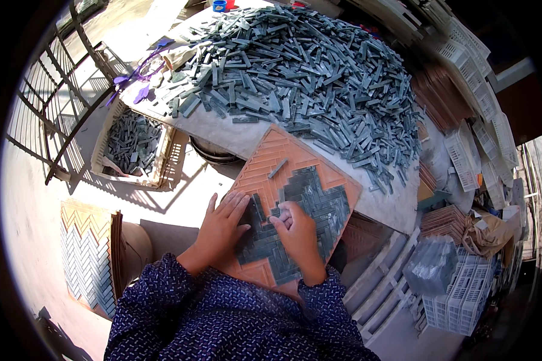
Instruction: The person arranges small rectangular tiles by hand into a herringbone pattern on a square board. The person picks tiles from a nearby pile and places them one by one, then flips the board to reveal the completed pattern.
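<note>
Tiles, likely light, stiff and brittle, best pinched by their long edges, lie herringbone in an orange tray. One left hand spreads on the tray's left side; a right hand bunches at its middle, any grip hidden. Left of the tray, a crate holds more.

Pale table under heaped strips, possibly stone.

The fisheye view looks down and slightly forward from head height, close above both hands.
</note>
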The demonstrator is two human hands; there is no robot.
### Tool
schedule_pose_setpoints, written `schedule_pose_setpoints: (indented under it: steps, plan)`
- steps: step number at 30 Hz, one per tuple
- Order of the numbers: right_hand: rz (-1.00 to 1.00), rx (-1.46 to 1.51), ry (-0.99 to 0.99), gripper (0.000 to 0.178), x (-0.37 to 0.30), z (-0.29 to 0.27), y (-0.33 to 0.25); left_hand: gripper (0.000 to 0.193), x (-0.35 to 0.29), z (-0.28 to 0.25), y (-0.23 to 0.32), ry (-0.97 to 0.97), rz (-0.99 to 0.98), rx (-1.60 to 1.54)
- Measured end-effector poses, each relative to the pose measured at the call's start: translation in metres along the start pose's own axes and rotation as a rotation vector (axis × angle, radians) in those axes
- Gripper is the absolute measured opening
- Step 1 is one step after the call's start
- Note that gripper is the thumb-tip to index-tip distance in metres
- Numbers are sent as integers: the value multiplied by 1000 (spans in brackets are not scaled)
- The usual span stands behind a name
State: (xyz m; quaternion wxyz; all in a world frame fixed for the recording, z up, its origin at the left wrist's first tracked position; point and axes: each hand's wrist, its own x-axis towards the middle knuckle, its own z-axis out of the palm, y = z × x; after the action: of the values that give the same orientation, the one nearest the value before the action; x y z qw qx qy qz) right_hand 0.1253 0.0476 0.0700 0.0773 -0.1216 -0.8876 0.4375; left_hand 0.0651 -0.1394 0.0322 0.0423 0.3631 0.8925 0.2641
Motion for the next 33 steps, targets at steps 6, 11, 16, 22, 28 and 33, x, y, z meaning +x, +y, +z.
schedule_pose_setpoints:
  steps: [6, 11, 16, 22, 28, 33]
  plan:
    - [150, 191, 112, 25, -42, -20, 43, 62, 40, 2, 22, 75, 9, 24]
    - [193, 244, 130, 21, -71, -29, 60, 53, 37, 7, 14, 93, 68, 10]
    - [83, 148, 140, 20, -61, -20, 54, 55, 31, 14, 10, 120, 106, -13]
    - [-205, -168, 229, 20, 2, 4, 31, 60, 31, 14, 14, 107, 88, 43]
    - [93, 237, 48, 25, 12, 4, 44, 66, 28, 20, 22, 147, 9, -38]
    - [278, 633, -134, 26, 7, -11, 49, 64, 28, 22, 21, 164, 9, -99]
